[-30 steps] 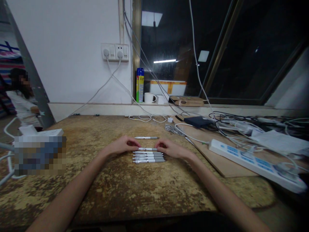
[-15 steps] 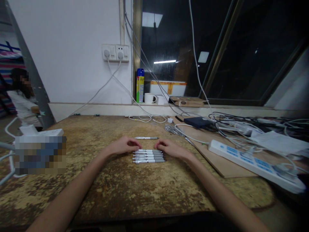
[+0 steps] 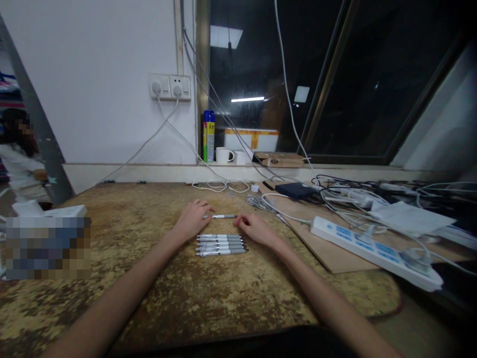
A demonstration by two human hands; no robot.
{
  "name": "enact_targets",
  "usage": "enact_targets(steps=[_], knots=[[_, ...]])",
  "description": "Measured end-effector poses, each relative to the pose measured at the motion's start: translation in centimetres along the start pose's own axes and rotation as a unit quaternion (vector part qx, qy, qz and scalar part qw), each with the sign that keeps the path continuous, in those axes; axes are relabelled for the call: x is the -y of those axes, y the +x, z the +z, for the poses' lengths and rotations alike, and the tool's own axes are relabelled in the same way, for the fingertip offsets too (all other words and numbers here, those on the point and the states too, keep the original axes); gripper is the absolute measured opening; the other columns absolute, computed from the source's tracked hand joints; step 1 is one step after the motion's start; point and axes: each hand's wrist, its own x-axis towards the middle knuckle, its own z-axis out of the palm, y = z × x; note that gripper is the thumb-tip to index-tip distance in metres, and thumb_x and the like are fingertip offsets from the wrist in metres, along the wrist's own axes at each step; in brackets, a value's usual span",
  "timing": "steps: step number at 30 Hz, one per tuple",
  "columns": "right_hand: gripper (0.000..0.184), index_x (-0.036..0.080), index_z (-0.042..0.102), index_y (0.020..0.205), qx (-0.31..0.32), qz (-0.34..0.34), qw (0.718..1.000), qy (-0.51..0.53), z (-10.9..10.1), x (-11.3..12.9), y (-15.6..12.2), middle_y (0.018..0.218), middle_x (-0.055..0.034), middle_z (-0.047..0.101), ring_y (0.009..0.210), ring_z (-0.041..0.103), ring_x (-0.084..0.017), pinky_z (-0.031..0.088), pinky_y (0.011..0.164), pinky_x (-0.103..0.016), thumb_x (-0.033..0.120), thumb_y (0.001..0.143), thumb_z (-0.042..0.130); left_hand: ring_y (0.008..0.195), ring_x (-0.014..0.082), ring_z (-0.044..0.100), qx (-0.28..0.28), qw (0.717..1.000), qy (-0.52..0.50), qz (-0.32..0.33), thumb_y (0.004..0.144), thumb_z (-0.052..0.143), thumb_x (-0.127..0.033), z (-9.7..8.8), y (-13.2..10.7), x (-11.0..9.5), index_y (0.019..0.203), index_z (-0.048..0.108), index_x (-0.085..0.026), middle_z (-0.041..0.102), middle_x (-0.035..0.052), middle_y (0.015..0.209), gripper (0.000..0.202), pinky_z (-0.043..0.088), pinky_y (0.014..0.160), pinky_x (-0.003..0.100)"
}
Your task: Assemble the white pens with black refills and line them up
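A single white and grey pen [image 3: 223, 216] lies sideways on the worn wooden table. At its left end is my left hand [image 3: 194, 219], fingers apart and reaching over that end. My right hand [image 3: 255, 229] is at the pen's right tip, with bent fingers and a small gap between thumb and forefinger. Whether its fingertips touch the tip is hard to make out. Nearer to me, several similar pens [image 3: 220, 245] form a stack of parallel rows, their dark tips pointing right. Neither hand is on this row.
On the right, a white power strip [image 3: 372, 253] with plugs rests by a brown board [image 3: 320, 248] and tangled cables. A black box [image 3: 296, 190] lies behind. A spray can [image 3: 209, 136] and white mug [image 3: 224, 155] stand on the sill. One person [image 3: 20, 154] is far left.
Both hands have left the ends of the pen row and moved forward to the single pen. My left hand's fingers have spread. The camera view has shifted slightly right.
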Motion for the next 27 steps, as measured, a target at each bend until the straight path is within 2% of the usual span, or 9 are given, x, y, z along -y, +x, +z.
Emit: enact_targets(steps=[4, 7, 11, 14, 16, 20, 23, 27], knots=[[0.028, 0.018, 0.073, 0.096, -0.012, -0.002, 1.0, -0.011, 0.0, 0.2, -0.1, 0.081, -0.0047, 0.071, 0.076, 0.062, -0.019, 0.041, 0.072, -0.029, 0.014, 0.093, 0.046, 0.112, 0.0293, 0.054, 0.007, 0.999, 0.04, 0.01, 0.097, 0.058, -0.026, 1.7, 1.2, 0.1, 0.101, 0.073, -0.02, 0.069, 0.0105, 0.109, 0.017, 0.039, 0.101, 0.043], [0.026, 0.019, 0.071, 0.096, -0.033, 0.0, 0.999, -0.022, 0.0, 0.1, 0.0, 0.085, -0.0063, 0.071, 0.081, 0.063, -0.021, 0.043, 0.075, -0.031, 0.014, 0.093, 0.045, 0.112, 0.0287, 0.055, 0.008, 0.998, 0.058, 0.014, 0.099, 0.058, -0.027, 2.1, 1.2, 0.1, 0.1, 0.071, -0.02, 0.069, 0.01, 0.109, 0.015, 0.038, 0.099, 0.042], [0.025, 0.017, 0.064, 0.11, -0.086, -0.016, 0.995, -0.045, 0.0, 0.0, -0.1, 0.113, -0.0129, 0.067, 0.11, 0.058, -0.026, 0.042, 0.099, -0.038, 0.013, 0.091, 0.048, 0.111, 0.0286, 0.056, 0.0, 0.997, 0.073, 0.025, 0.103, 0.053, -0.03, 1.0, 0.1, -0.7, 0.105, 0.068, -0.02, 0.069, 0.0096, 0.11, 0.018, 0.037, 0.097, 0.042], [0.033, 0.016, 0.059, 0.119, -0.097, -0.064, 0.99, -0.083, 0.1, -0.1, -0.4, 0.124, -0.0145, 0.061, 0.12, 0.052, -0.028, 0.04, 0.107, -0.041, 0.013, 0.087, 0.057, 0.112, 0.0274, 0.055, -0.01, 0.996, 0.074, 0.038, 0.105, 0.05, -0.032, -0.2, -0.7, -1.7, 0.11, 0.066, -0.021, 0.069, 0.0078, 0.115, 0.02, 0.037, 0.097, 0.04], [0.029, 0.017, 0.058, 0.12, -0.091, -0.088, 0.986, -0.109, 0.3, -0.1, -0.5, 0.125, -0.0155, 0.062, 0.12, 0.053, -0.029, 0.041, 0.106, -0.042, 0.017, 0.091, 0.058, 0.111, 0.0264, 0.055, -0.016, 0.996, 0.073, 0.049, 0.107, 0.047, -0.033, -0.8, -1.1, -2.5, 0.112, 0.065, -0.021, 0.068, 0.0069, 0.116, 0.022, 0.037, 0.097, 0.039], [0.016, 0.018, 0.061, 0.112, -0.053, -0.107, 0.982, -0.146, 0.5, -0.1, -0.5, 0.115, -0.0141, 0.067, 0.113, 0.059, -0.028, 0.045, 0.1, -0.041, 0.021, 0.102, 0.049, 0.106, 0.0261, 0.055, -0.038, 0.99, 0.114, 0.07, 0.11, 0.039, -0.033, -1.3, -1.1, -3.7, 0.111, 0.066, -0.019, 0.069, 0.0079, 0.112, 0.03, 0.038, 0.092, 0.038], [0.017, 0.018, 0.062, 0.107, -0.035, -0.114, 0.98, -0.162, 0.5, 0.1, -0.3, 0.11, -0.0132, 0.069, 0.107, 0.062, -0.026, 0.047, 0.095, -0.039, 0.025, 0.104, 0.048, 0.105, 0.0254, 0.056, -0.033, 0.988, 0.135, 0.068, 0.11, 0.038, -0.031, -1.5, -1.1, -4.2, 0.11, 0.067, -0.018, 0.068, 0.008, 0.112, 0.031, 0.04, 0.091, 0.038], [0.023, 0.015, 0.063, 0.109, -0.032, -0.11, 0.978, -0.175, 0.4, 0.8, -0.5, 0.108, -0.0136, 0.071, 0.103, 0.065, -0.026, 0.048, 0.091, -0.036, 0.028, 0.107, 0.044, 0.107, 0.0237, 0.057, -0.033, 0.988, 0.13, 0.074, 0.111, 0.036, -0.03, -1.7, -1.3, -4.5, 0.114, 0.065, -0.019, 0.068, 0.0072, 0.112, 0.031, 0.042, 0.092, 0.036]])
